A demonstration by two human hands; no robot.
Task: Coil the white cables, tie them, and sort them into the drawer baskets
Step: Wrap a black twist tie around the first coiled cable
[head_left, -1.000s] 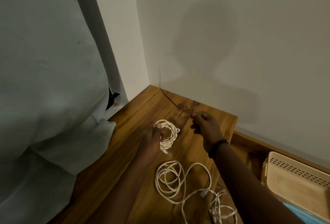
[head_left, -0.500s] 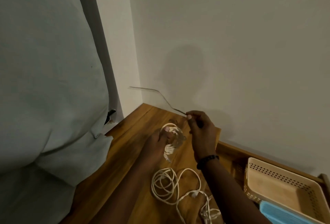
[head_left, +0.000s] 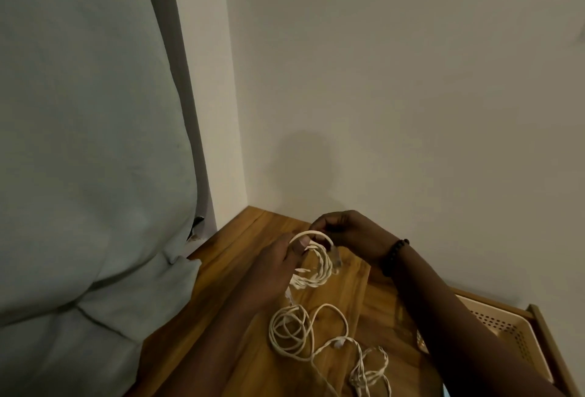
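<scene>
**A:** While the coil [head_left: 311,265] is held just above the worktop [head_left: 240,273], where do the hands stand?

**B:** Left hand [head_left: 275,270] has its grip clamped on the coil's near side, thumb pressed across the loops. Right hand [head_left: 348,235] pinches at the top of the coil, fingers closed together; what it pinches is too small to make out, probably a tie.

**A:** So how far along?

**B:** Early, I'd judge. This one cable is wound but not plainly tied. In front of it a loose cable [head_left: 294,333] sprawls in slack loops on the wood, running into a tangle [head_left: 370,371] by the right forearm. Those are neither coiled nor tied.

**A:** And the sorting?

**B:** Not begun, as far as shows. The basket [head_left: 506,327] in the open drawer at right shows no cable in the part visible; the arm hides the rest.
</scene>
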